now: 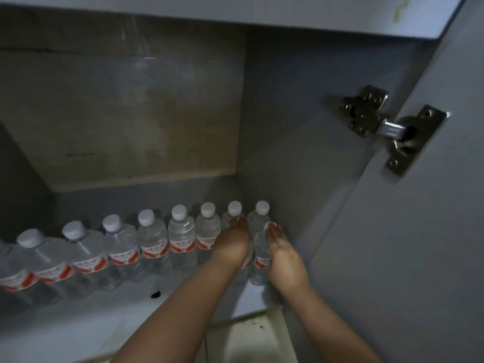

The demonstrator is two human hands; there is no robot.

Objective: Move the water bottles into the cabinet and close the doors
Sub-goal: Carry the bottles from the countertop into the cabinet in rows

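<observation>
Several clear water bottles [154,242] with white caps and red-and-white labels stand in a row along the back of the cabinet floor [110,318]. In front of the row's right end, my right hand [284,258] grips another bottle [260,260] from its right side, fingertips up at its cap. My left hand [231,243] rests over a second front bottle [245,265], which it mostly hides; only a strip of label and lower body shows. Both bottles stand upright near the cabinet's right wall [288,153].
The right cabinet door [419,231] stands open beside my right arm, with a metal hinge [387,127] on it. A dark spot [155,294] marks the cabinet floor. Tiled floor [248,341] lies below the cabinet's front edge.
</observation>
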